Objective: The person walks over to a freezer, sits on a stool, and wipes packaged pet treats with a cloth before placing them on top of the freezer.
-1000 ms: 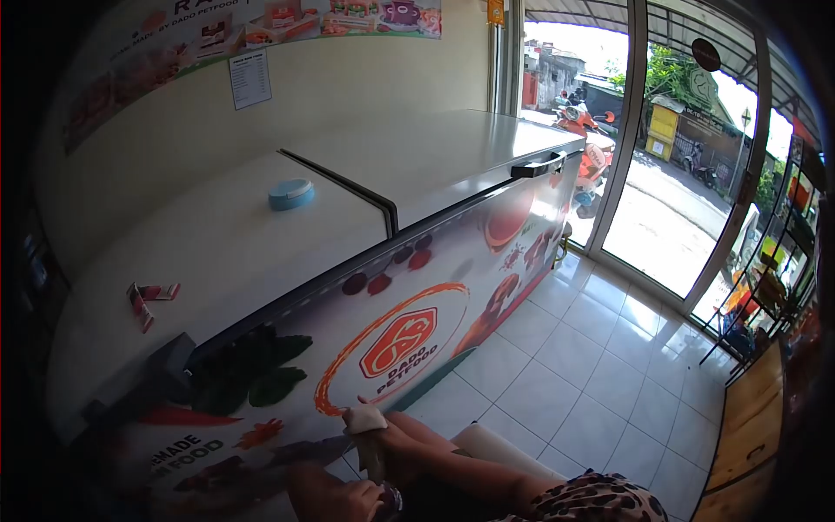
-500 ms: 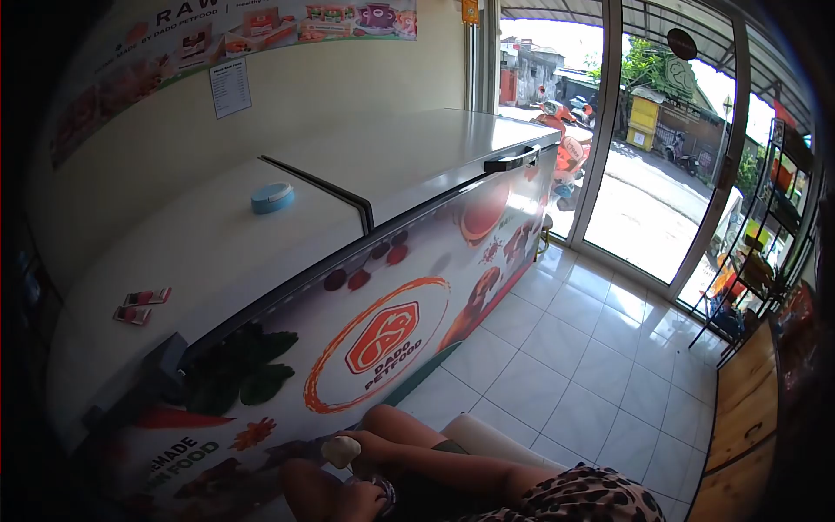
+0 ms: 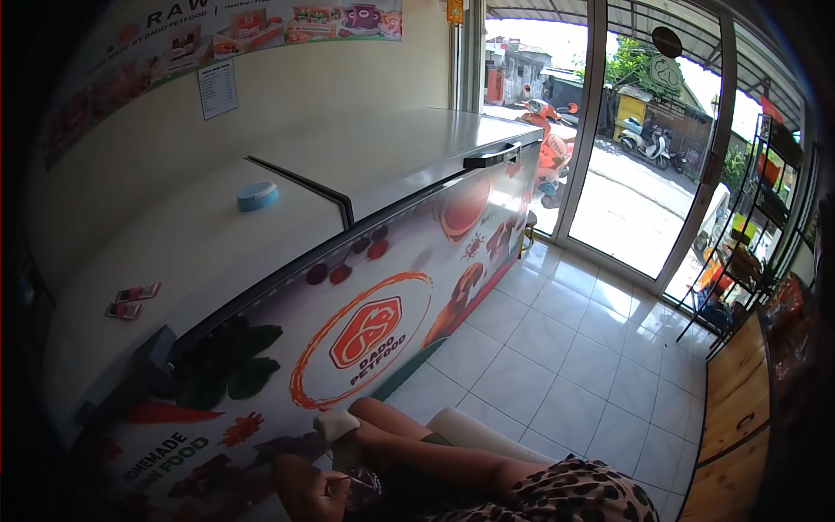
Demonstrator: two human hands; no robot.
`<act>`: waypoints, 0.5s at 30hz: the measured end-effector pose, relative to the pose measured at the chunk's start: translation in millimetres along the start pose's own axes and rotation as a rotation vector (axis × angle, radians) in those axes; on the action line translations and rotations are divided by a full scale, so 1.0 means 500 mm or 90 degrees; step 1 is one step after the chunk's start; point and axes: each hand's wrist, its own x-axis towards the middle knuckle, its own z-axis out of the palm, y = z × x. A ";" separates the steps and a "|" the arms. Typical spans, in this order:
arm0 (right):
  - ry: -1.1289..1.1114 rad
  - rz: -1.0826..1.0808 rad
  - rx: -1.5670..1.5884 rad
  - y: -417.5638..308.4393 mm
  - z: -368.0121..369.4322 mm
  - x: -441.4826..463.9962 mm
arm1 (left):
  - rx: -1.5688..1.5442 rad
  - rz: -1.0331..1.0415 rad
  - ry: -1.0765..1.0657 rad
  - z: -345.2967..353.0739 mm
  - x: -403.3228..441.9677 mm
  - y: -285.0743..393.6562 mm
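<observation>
my right grip (image 3: 367, 442) curls around a pale, soft-looking thing (image 3: 336, 424), its end poking out leftward, its long axis slanting down toward my left grip (image 3: 329, 492); that one sits beside a dark glossy thing (image 3: 365, 491); pinching or not, i can't make out

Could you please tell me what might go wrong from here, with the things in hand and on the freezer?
The pale object in the right hand is held low beside the freezer front; if the grip slackened, it could drop, perhaps onto the tiled floor.

The blue round container and the small pink packets rest on the freezer's nearer lid; lifting that lid could send them sliding.
</observation>
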 end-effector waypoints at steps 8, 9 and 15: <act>0.001 -0.108 -0.106 -0.066 0.045 0.053 | -0.375 -0.014 0.392 -0.004 0.064 -0.119; -0.012 -0.164 -0.154 -0.090 0.074 0.076 | -0.395 -0.039 0.416 0.003 0.092 -0.109; -0.100 -0.367 -0.344 -0.192 0.244 0.010 | -0.585 -0.225 0.529 0.009 0.113 -0.172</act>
